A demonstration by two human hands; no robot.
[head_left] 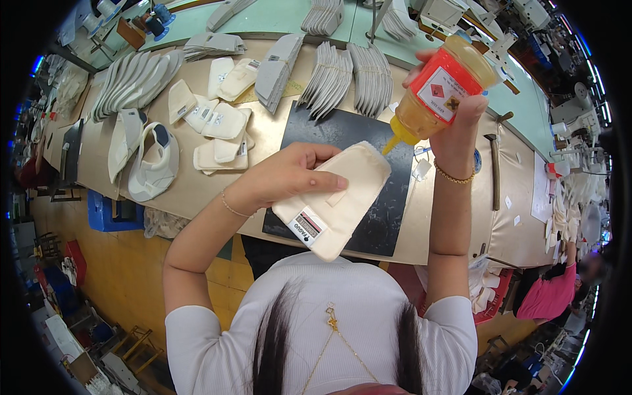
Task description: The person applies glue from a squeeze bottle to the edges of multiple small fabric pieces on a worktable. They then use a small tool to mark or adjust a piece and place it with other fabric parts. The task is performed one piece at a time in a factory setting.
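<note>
My left hand (286, 172) grips a cream padded shoe tongue (352, 204) over the table, thumb on top and fingers beneath. A small printed label sits near its lower end. In my right hand (457, 135) is a squeeze glue bottle (409, 115) with amber liquid and a red label. It is tilted, its yellow nozzle (396, 137) pointing down at the far corner of the tongue; I cannot tell whether the tip touches. Under the tongue lies a dark mat (322, 128). More cream tongues (225, 122) are heaped to the left of the mat.
Stacks of grey shoe pieces (327, 76) line the table's far side. White shoe uppers (155, 161) stand at the left. A hammer (494, 172) lies at the right, near a paper sheet (541, 187). A blue crate (113, 212) is below the left edge. Another person (546, 293) is far right.
</note>
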